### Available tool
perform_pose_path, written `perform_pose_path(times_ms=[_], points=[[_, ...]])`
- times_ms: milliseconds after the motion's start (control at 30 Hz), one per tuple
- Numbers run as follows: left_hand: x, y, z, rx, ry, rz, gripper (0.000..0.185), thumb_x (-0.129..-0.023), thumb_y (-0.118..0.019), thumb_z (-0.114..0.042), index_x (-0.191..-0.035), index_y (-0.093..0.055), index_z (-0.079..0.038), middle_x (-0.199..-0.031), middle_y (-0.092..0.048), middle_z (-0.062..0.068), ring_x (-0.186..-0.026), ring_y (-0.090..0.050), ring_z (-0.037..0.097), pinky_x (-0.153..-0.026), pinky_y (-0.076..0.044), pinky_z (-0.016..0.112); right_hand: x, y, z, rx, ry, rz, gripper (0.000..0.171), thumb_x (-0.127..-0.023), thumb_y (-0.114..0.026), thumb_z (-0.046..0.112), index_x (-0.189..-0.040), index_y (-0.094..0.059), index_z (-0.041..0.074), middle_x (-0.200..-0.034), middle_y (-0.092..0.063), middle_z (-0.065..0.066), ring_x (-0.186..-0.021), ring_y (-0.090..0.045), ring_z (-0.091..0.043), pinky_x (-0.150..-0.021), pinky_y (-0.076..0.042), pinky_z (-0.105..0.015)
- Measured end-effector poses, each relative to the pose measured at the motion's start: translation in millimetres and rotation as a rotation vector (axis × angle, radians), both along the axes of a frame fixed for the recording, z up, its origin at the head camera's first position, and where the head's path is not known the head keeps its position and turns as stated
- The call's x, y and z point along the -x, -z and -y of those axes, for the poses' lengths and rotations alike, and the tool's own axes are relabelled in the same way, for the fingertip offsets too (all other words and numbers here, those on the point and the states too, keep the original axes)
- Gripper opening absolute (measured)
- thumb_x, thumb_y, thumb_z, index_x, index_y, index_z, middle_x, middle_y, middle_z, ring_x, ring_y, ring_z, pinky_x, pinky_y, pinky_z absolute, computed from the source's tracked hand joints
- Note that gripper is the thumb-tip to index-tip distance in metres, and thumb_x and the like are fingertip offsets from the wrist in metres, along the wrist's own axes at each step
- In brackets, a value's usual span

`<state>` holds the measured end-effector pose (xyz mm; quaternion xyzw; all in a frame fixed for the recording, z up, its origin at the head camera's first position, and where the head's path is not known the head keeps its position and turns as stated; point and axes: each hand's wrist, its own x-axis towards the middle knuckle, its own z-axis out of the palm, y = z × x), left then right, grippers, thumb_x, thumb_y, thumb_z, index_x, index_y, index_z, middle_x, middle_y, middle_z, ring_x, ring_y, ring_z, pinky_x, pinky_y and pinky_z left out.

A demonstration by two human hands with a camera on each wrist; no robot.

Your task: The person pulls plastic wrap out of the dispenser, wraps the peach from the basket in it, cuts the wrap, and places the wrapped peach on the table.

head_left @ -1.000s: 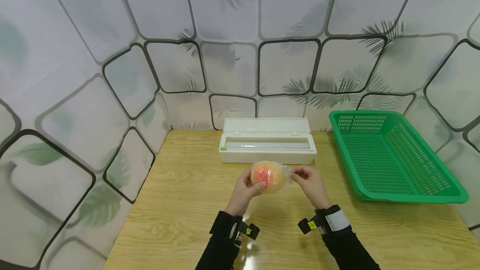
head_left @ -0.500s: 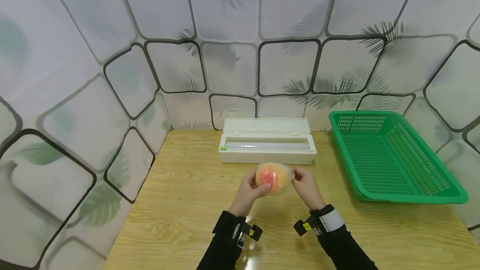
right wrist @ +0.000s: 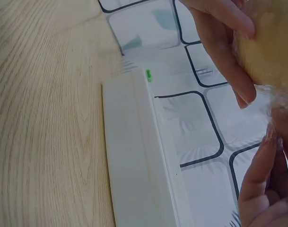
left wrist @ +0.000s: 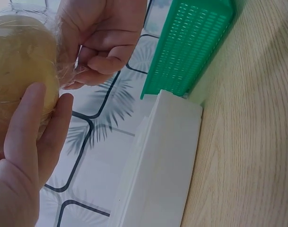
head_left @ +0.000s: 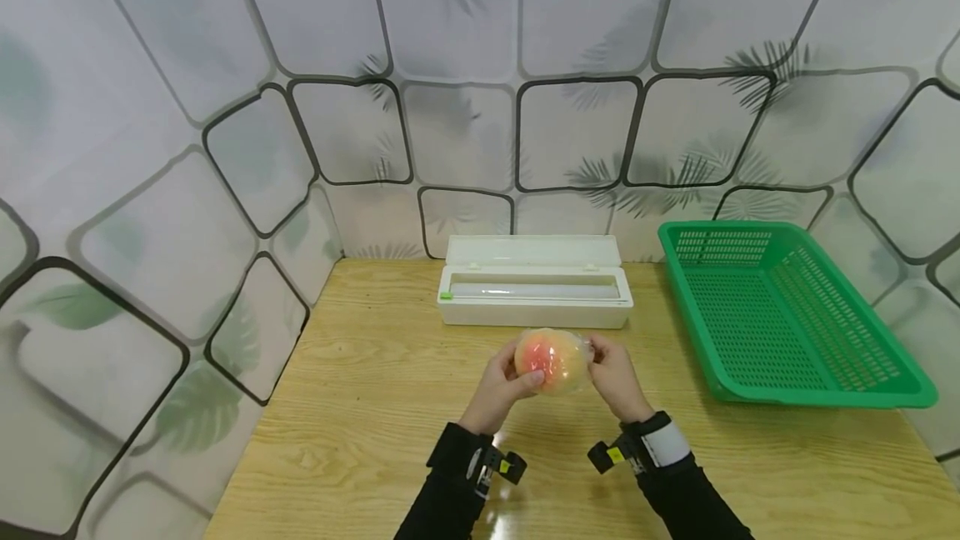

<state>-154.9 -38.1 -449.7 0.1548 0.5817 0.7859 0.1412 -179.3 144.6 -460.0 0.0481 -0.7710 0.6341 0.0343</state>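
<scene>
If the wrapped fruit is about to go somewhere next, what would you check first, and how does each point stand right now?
1. Left hand holds the peach: ok, its fingers curl round it.
2. Right hand has the plastic film: ok, pinched at the fruit's side.
3. Film fully sealed round the peach: cannot tell.
4. Green basket has free room: ok, nothing visible inside.
5. Film dispenser box out of the way: ok, it sits behind the hands.
6. Peach clear of the table: ok, held above it.
</scene>
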Motion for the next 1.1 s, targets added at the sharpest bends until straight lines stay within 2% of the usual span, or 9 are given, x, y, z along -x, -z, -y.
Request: perform_pose_path(times_ms=[133, 233, 333, 500, 600, 733, 833, 900, 1100], points=[[1.0, 1.5, -0.4, 0.000, -0.031, 0.002, 0.056, -0.082, -0.063, -0.021, -0.128, -0.038, -0.002, -0.111, -0.051, 0.010, -0.095, -0.052, 0.017, -0.075, -0.047, 0.029, -0.6, -0.8, -3.2, 0.023, -0.067, -0.002, 0.023, -0.079, -0.042, -0.017, -0.094, -0.058, -0.012, -0.078, -0.056, -0.009, -0.065, -0.048, -0.012, -0.056, -0.042, -0.023], [2.7, 3.5, -1.0, 0.014, -0.078, 0.006, 0.057, -0.081, -0.064, -0.018, -0.128, -0.037, -0.001, -0.114, -0.050, 0.011, -0.097, -0.052, 0.018, -0.077, -0.046, 0.030, -1.7, -2.3, -5.7, 0.081, -0.124, 0.026, 0.021, -0.088, -0.041, -0.005, -0.102, -0.056, -0.012, -0.083, -0.056, -0.007, -0.070, -0.051, -0.011, -0.062, -0.045, -0.025], [4.8, 5.6, -1.9, 0.035, -0.121, 0.004, 0.057, -0.081, -0.065, -0.016, -0.128, -0.036, -0.001, -0.118, -0.048, 0.013, -0.102, -0.051, 0.020, -0.082, -0.045, 0.033, -2.3, -2.8, -7.0, 0.156, -0.174, 0.066, 0.029, -0.095, -0.040, 0.011, -0.110, -0.051, -0.011, -0.089, -0.056, -0.005, -0.077, -0.054, -0.011, -0.068, -0.048, -0.026], [6.9, 7.6, -3.4, 0.054, -0.163, 0.022, 0.060, -0.079, -0.066, -0.015, -0.128, -0.034, -0.003, -0.121, -0.045, 0.013, -0.108, -0.047, 0.022, -0.087, -0.042, 0.035, -5.2, -5.0, -6.6, 0.256, -0.240, 0.134, 0.050, -0.095, -0.040, 0.032, -0.121, -0.043, -0.010, -0.105, -0.054, -0.005, -0.092, -0.053, -0.011, -0.079, -0.045, -0.026], [7.1, 7.9, -4.0, 0.054, -0.170, 0.045, 0.062, -0.078, -0.068, -0.014, -0.127, -0.032, -0.004, -0.121, -0.044, 0.013, -0.108, -0.047, 0.023, -0.087, -0.041, 0.036, -7.7, -6.9, -5.1, 0.225, -0.301, 0.133, 0.052, -0.094, -0.041, 0.032, -0.129, -0.036, -0.007, -0.121, -0.048, -0.010, -0.105, -0.048, -0.013, -0.086, -0.041, -0.030], [6.3, 6.9, -5.3, 0.056, -0.169, 0.053, 0.065, -0.077, -0.069, -0.018, -0.125, -0.027, -0.007, -0.122, -0.042, 0.014, -0.109, -0.046, 0.024, -0.086, -0.041, 0.036, -11.6, -8.4, -0.7, 0.161, -0.380, 0.083, 0.060, -0.091, -0.050, 0.021, -0.137, -0.021, -0.004, -0.134, -0.032, -0.022, -0.119, -0.036, -0.024, -0.092, -0.036, -0.036], [5.3, 6.0, -6.7, 0.047, -0.157, 0.048, 0.069, -0.075, -0.071, -0.019, -0.124, -0.023, -0.009, -0.123, -0.039, 0.015, -0.110, -0.044, 0.025, -0.086, -0.041, 0.036, -13.7, -9.2, 4.2, 0.164, -0.400, 0.078, 0.069, -0.086, -0.059, 0.016, -0.137, -0.017, -0.003, -0.134, -0.029, -0.024, -0.119, -0.033, -0.031, -0.090, -0.039, -0.035], [4.6, 5.3, -7.4, 0.037, -0.138, 0.048, 0.071, -0.074, -0.072, -0.018, -0.122, -0.021, -0.011, -0.124, -0.036, 0.014, -0.111, -0.043, 0.025, -0.087, -0.040, 0.035, -14.1, -9.8, 6.9, 0.181, -0.399, 0.094, 0.070, -0.083, -0.063, 0.015, -0.137, -0.020, -0.001, -0.132, -0.031, -0.023, -0.117, -0.035, -0.032, -0.087, -0.041, -0.031], [1.9, 2.9, -7.9, 0.025, -0.087, 0.054, 0.074, -0.072, -0.072, -0.009, -0.121, -0.017, -0.011, -0.125, -0.033, 0.013, -0.113, -0.040, 0.024, -0.087, -0.040, 0.033, -15.4, -11.2, 8.0, 0.246, -0.405, 0.106, 0.070, -0.079, -0.066, 0.008, -0.133, -0.023, -0.004, -0.125, -0.034, -0.023, -0.107, -0.045, -0.017, -0.084, -0.043, -0.026]])
